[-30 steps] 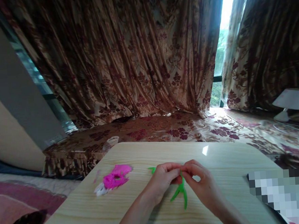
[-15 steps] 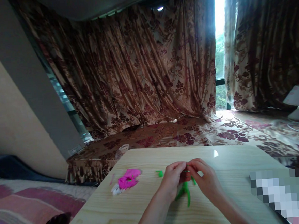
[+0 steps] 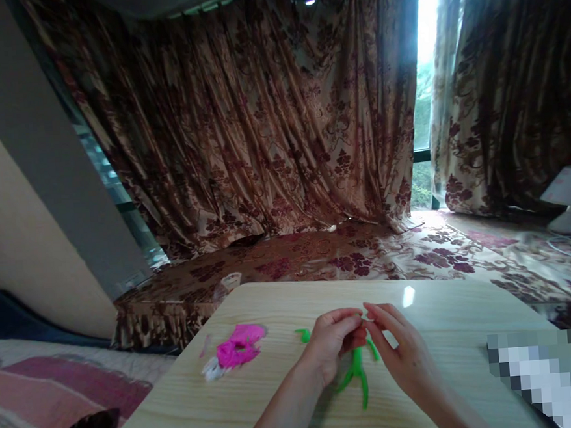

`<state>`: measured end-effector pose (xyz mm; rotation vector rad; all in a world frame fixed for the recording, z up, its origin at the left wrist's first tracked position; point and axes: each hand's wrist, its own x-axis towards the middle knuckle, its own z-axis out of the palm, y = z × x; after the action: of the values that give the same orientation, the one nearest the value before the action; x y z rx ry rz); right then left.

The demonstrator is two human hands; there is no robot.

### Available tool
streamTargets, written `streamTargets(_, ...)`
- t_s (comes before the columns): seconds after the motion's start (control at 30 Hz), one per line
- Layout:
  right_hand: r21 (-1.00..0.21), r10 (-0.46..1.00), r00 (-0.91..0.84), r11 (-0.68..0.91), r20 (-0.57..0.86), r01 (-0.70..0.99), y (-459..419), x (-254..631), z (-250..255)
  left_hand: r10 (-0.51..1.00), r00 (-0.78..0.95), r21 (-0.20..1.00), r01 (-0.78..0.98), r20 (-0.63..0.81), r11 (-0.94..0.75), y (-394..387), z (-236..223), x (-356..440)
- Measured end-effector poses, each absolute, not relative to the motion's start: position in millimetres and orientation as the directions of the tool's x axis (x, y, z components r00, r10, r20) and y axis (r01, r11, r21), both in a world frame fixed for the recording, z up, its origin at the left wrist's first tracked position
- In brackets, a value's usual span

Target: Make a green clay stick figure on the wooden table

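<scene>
My left hand (image 3: 331, 341) and my right hand (image 3: 397, 343) meet above the middle of the table, thumbs and fingertips pinched close together. A thin pale bit shows between the fingertips, too small to name. Directly beneath lies a bright green figure (image 3: 357, 369), which looks like modelling clay, with long thin limbs; my left hand hides part of it. A smaller green piece (image 3: 304, 334) rests just left of my left hand.
On the left of the wooden table (image 3: 181, 404) lie a crumpled pink piece (image 3: 240, 345), a white lump (image 3: 211, 369) touching it and a thin pink strip (image 3: 205, 345). A clear cup (image 3: 228, 284) stands beyond the far-left edge. A pixelated patch (image 3: 546, 378) covers the right side.
The view has tilted up and shifted. My hands stay together over the table, and the fingertips of my right hand have drawn slightly away from my left. More of the green figure shows below them.
</scene>
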<state>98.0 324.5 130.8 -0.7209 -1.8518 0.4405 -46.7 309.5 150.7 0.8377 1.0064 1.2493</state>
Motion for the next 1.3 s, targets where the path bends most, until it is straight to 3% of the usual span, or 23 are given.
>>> streamTargets(0.43, -0.537, 0.602, -0.349, 0.799, 0.718, 0.273, 315.1, 85.5, 131.0, 0.994, 0.108, 0.942, -0.333, -0.013, 0.049, 290.7, 153.1, -54.6)
streamTargets(0.9, -0.590, 0.665, -0.312, 0.747, 0.679, 0.307, 315.4, 86.6, 127.1, 0.998, -0.050, 0.932, -0.363, -0.039, 0.018, 294.8, 149.7, -62.3)
streamTargets(1.17, -0.575, 0.651, -0.328, 0.759, 0.685, 0.306, 313.2, 86.5, 130.0, 0.999, 0.016, 0.963, -0.267, 0.038, -0.032, 290.4, 151.8, -57.8)
streamTargets(1.3, -0.585, 0.657, -0.321, 0.754, 0.682, 0.299, 313.0, 85.3, 130.2, 0.998, -0.043, 0.980, -0.191, 0.043, -0.051, 290.1, 151.1, -55.9)
